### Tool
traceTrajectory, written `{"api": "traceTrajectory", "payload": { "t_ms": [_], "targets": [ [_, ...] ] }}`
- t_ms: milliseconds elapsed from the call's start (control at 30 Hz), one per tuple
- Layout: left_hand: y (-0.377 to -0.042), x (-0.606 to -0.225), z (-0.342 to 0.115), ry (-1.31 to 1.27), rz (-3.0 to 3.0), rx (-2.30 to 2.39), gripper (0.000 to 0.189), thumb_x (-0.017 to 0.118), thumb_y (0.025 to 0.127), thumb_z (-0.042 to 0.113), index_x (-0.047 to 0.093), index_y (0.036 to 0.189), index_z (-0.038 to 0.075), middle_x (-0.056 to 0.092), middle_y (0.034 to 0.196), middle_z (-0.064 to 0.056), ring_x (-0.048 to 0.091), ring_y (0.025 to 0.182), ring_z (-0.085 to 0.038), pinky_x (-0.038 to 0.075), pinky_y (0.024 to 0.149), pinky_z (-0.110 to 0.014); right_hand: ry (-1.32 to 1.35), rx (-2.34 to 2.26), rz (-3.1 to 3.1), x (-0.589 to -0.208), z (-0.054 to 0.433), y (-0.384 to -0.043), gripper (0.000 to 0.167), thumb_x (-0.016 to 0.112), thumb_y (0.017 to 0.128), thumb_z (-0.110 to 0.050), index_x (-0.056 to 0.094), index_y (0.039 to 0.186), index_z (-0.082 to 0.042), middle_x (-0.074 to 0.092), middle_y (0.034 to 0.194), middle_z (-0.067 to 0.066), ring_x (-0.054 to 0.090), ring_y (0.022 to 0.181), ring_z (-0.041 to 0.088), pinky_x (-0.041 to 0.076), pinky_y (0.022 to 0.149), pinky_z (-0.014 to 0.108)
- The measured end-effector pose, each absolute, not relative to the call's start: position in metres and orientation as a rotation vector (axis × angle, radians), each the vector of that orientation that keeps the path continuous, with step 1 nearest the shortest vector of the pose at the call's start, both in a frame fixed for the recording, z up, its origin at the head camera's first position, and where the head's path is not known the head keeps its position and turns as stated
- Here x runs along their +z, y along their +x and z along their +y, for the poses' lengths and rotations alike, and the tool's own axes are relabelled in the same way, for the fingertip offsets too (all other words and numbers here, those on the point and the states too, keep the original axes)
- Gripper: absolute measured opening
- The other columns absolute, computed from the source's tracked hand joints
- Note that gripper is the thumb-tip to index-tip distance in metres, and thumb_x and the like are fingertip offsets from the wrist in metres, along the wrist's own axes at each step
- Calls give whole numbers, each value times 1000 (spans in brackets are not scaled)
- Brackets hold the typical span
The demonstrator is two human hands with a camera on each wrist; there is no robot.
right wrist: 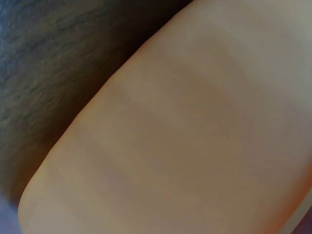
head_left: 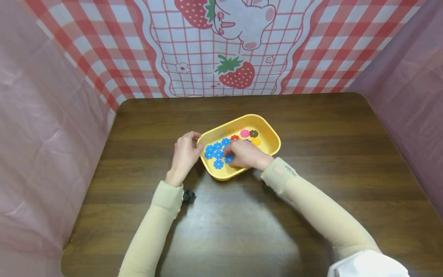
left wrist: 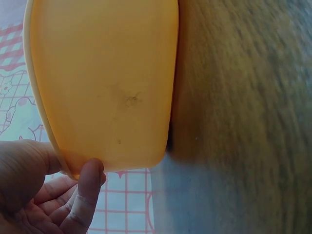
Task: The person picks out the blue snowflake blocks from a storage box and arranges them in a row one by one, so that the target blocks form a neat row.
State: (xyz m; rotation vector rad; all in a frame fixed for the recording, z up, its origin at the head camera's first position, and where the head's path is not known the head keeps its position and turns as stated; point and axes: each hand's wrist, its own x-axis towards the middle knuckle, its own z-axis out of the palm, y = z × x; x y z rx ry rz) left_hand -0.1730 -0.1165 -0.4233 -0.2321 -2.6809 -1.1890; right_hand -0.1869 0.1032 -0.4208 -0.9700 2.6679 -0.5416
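While the left hand (head_left: 185, 152) pinched a yellow tub (head_left: 271, 135) by its rim, mid-frame in the head view, the right hand (head_left: 248, 154) bent its fingers among blue discs (head_left: 218, 154) inside; whether they gripped one was unclear.

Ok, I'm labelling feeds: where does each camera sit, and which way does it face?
Head: on the head, facing forward and down at the yellow bin; left hand, right hand, sleeved forearms show.
Left wrist: on that wrist, facing the bin's outer wall; left fingers show.
Right wrist: on that wrist, facing apparently the bin's wall, close up; no hand discernible.
Shared: head and left wrist both show the left hand gripping the bin.
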Motion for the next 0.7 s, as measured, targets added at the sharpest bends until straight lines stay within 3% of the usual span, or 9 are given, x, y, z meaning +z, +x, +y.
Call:
{"api": "traceTrajectory", "payload": {
  "t_ms": [367,700],
  "targets": [
    [-173,-423,-117,-235,-2682,-1174,24,63,85,1,70,107,-5,71,93,-14,68,73,-23,55,69,-40,-986,-499,2684,-421,103,-187,24,79,76,-13,78,100,-11,72,97,0,64,91,18,52,85,37],
    [-172,-424,-116,-232,-2675,-1190,23,63,84,1,70,105,-4,71,91,-13,68,74,-24,55,68,-40,-967,-505,2689,-416,107,-187,19,77,77,-20,72,93,-12,66,86,-1,57,79,17,49,73,35]
  ]
}}
